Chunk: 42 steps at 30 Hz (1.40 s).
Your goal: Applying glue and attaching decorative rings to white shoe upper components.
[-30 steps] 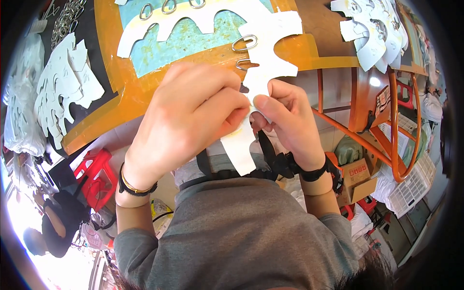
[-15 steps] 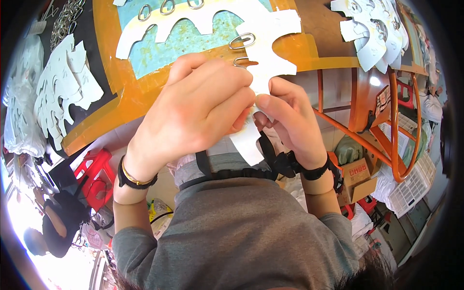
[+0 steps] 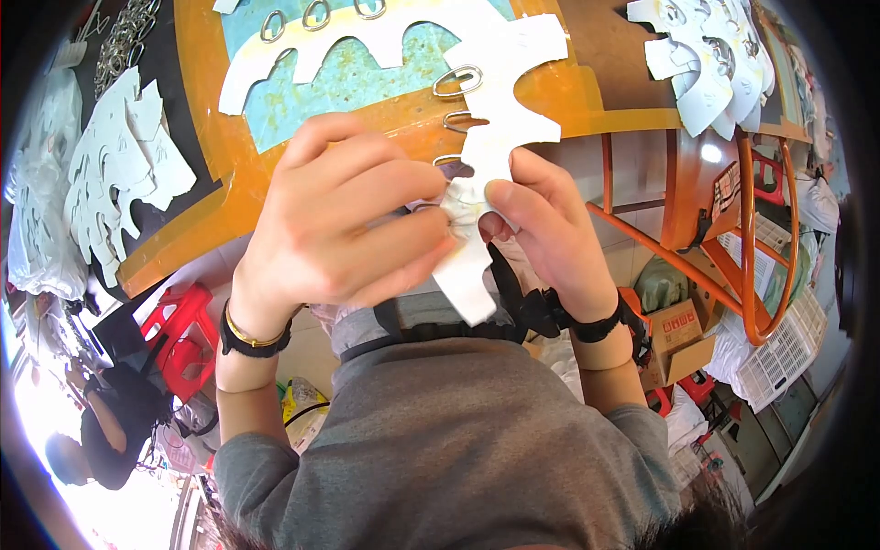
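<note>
I hold a white notched card strip (image 3: 502, 110) upright in front of my chest, with several oval metal rings (image 3: 457, 81) clipped along its left edge. My left hand (image 3: 344, 220) curls around the strip's lower part, fingertips pressed against it. My right hand (image 3: 541, 220) pinches the same strip from the right, thumb on its face. The lowest ring is partly hidden between my fingers. The strip's bottom end (image 3: 467, 289) pokes out below both hands.
An orange table (image 3: 211, 110) with a blue-green top carries another white card strip with rings (image 3: 312, 41). Stacks of white cards lie at left (image 3: 115, 170) and top right (image 3: 710, 55). A red stool (image 3: 179, 335), cardboard boxes (image 3: 678, 335), a white basket (image 3: 779, 353) and a seated person (image 3: 110, 431) are below.
My hands have shifted slightly up the strip; the left fingers now cover more of its lower part, and the bottom end has swung a little.
</note>
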Each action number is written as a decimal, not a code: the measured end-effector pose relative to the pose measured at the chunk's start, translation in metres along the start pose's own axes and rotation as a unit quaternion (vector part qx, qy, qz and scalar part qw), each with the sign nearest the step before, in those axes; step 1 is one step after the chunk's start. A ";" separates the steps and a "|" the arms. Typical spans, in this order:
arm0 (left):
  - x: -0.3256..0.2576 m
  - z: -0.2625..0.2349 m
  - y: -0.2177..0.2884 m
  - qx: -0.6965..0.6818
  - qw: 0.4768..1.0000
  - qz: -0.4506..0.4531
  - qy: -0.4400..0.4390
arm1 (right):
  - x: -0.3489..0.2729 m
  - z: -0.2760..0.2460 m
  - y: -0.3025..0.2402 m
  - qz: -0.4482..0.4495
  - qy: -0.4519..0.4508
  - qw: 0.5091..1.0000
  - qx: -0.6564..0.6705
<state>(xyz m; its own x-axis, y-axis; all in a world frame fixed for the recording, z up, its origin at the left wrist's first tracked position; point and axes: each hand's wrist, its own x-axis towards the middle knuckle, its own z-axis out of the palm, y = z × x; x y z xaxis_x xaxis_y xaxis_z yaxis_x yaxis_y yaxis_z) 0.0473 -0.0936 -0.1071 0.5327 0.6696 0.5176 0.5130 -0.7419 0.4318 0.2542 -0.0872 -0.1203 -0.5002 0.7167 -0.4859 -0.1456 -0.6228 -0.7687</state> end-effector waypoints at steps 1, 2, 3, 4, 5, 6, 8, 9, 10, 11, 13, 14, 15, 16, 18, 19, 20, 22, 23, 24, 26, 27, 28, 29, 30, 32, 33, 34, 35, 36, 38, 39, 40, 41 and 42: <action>0.000 -0.002 0.001 -0.011 1.000 -0.011 -0.001 | -0.001 0.001 -0.001 0.000 0.001 1.000 0.000; -0.001 -0.002 0.002 -0.012 1.000 -0.011 -0.001 | -0.001 0.001 -0.002 0.002 -0.002 1.000 0.002; -0.001 -0.001 0.005 -0.015 0.999 -0.034 0.025 | -0.001 0.002 -0.004 0.003 -0.008 1.000 0.004; -0.001 0.000 0.006 -0.017 0.997 -0.057 0.052 | -0.001 0.002 -0.004 0.003 -0.009 1.000 0.003; -0.001 0.003 0.007 -0.016 0.997 -0.057 0.052 | -0.001 0.002 -0.004 -0.007 -0.019 1.000 -0.002; -0.002 0.007 0.006 0.004 0.998 -0.040 0.048 | -0.001 0.002 -0.004 -0.017 -0.028 0.999 -0.008; -0.001 0.009 0.007 0.025 0.998 -0.022 0.045 | -0.003 0.005 -0.005 -0.015 -0.024 0.999 -0.025; 0.000 0.010 0.007 0.005 0.998 -0.039 0.040 | -0.004 0.005 -0.004 -0.012 -0.016 0.999 -0.041; 0.000 0.011 0.006 -0.014 0.998 -0.056 0.035 | -0.004 0.005 -0.003 -0.012 -0.015 0.999 -0.041; 0.000 0.012 0.006 -0.014 0.998 -0.055 0.035 | -0.003 0.004 -0.002 -0.012 -0.015 0.999 -0.051; 0.001 0.009 0.006 -0.042 0.996 -0.075 0.014 | -0.003 0.005 -0.001 -0.013 -0.018 0.998 -0.060; -0.002 0.008 0.007 -0.040 0.996 -0.075 0.014 | -0.003 0.005 -0.001 -0.016 -0.008 0.999 -0.051; -0.007 0.007 0.008 -0.046 0.987 -0.152 0.024 | -0.004 0.006 -0.001 -0.020 0.004 0.999 -0.043; -0.011 0.005 0.010 -0.052 0.972 -0.227 0.035 | -0.005 0.006 -0.002 -0.023 0.004 0.999 -0.044; -0.012 0.001 0.016 -0.216 0.901 -0.372 0.052 | -0.008 0.004 -0.002 -0.046 -0.019 0.999 -0.012; -0.012 0.000 0.019 -0.368 0.782 -0.499 0.063 | -0.008 0.001 -0.001 -0.050 -0.016 0.999 -0.013; -0.005 -0.001 0.021 -0.425 0.741 -0.520 0.018 | -0.008 -0.002 0.001 -0.040 -0.031 0.998 -0.039; 0.004 0.002 0.023 -0.431 0.733 -0.525 -0.040 | -0.009 -0.001 0.001 -0.007 -0.058 0.997 -0.042; 0.008 0.004 0.024 -0.439 0.720 -0.528 -0.101 | -0.009 -0.001 0.002 -0.009 -0.061 0.997 -0.043; 0.010 0.012 0.027 -0.504 0.686 -0.521 -0.057 | -0.010 -0.002 0.006 -0.043 -0.048 0.995 -0.079; 0.007 0.028 0.034 -0.556 0.649 -0.519 0.008 | -0.012 0.000 0.006 -0.078 -0.037 0.990 -0.115; 0.006 0.034 0.035 -0.606 0.605 -0.513 0.068 | -0.014 0.001 0.005 -0.076 -0.028 0.990 -0.112; 0.006 0.032 0.035 -0.618 0.597 -0.510 0.048 | -0.016 0.001 0.004 -0.074 -0.020 0.991 -0.109; 0.006 0.033 0.036 -0.618 0.596 -0.511 0.047 | -0.017 0.001 0.003 -0.072 -0.013 0.992 -0.105; 0.006 0.034 0.036 -0.620 0.594 -0.509 0.061 | -0.018 0.000 0.004 -0.071 -0.011 0.992 -0.105; 0.005 0.034 0.038 -0.622 0.591 -0.508 0.075 | -0.019 -0.004 0.006 -0.078 -0.036 0.985 -0.151; 0.005 0.033 0.039 -0.620 0.596 -0.498 0.110 | -0.019 -0.010 0.003 -0.079 -0.035 0.985 -0.151; 0.005 0.032 0.039 -0.617 0.601 -0.487 0.144 | -0.019 -0.018 -0.001 -0.083 -0.031 0.988 -0.128; 0.005 0.033 0.039 -0.618 0.601 -0.486 0.143 | -0.017 -0.024 -0.004 -0.087 -0.027 0.990 -0.105; 0.005 0.034 0.039 -0.616 0.602 -0.477 0.176 | -0.011 -0.026 -0.003 -0.138 -0.013 0.989 -0.046; 0.002 0.036 0.038 -0.634 0.577 -0.477 0.195 | -0.012 -0.014 -0.009 -0.150 0.024 0.987 -0.049; 0.003 0.035 0.041 -0.633 0.578 -0.478 0.194 | -0.012 -0.006 -0.012 -0.160 0.061 0.984 -0.053; 0.006 0.035 0.045 -0.624 0.576 -0.494 0.189 | -0.012 0.001 -0.015 -0.171 0.065 0.980 -0.081; 0.010 0.035 0.048 -0.614 0.573 -0.510 0.184 | -0.012 0.000 -0.018 -0.172 0.065 0.980 -0.079; 0.016 0.032 0.047 -0.633 0.552 -0.505 0.198 | -0.013 -0.002 -0.021 -0.146 0.044 0.980 -0.126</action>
<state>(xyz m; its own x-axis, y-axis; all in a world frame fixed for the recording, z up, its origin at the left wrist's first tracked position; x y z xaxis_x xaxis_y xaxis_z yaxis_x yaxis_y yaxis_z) 0.1014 -0.1166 -0.1029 0.0879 0.8898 -0.4478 -0.6009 0.4059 0.6886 0.2653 -0.0831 -0.0986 -0.3909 0.8845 -0.2547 -0.0510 -0.2971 -0.9535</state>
